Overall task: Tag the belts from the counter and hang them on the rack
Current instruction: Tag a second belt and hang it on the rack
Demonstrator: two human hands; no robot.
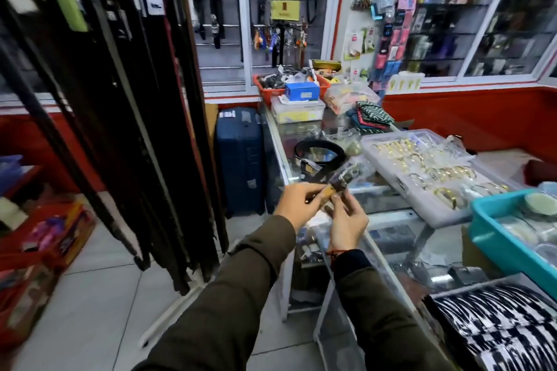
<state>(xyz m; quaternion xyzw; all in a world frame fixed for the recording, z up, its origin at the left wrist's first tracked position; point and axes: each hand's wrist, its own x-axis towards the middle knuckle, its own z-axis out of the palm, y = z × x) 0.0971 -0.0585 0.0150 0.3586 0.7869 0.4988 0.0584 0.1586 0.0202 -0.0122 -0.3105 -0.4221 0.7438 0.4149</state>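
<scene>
My left hand [297, 203] and my right hand [346, 220] meet in front of the glass counter [283, 141], both pinching a small tan tag [419, 193] fixed to a dark belt end wrapped in clear plastic [346, 176]. A black belt [319, 151] lies coiled on the counter just beyond my hands, with a tag on its near end. The rack [126, 105] on the left carries several long dark belts hanging down to near the floor, some with white and green tags at the top.
A clear tray of gold bangles [422, 172] and a teal bin [494, 238] sit on the counter's right. Boxes, an orange basket [265, 90] and folded cloth crowd its far end. A blue suitcase [239, 159] stands beside the counter. Cartons [45, 250] sit on the floor at left.
</scene>
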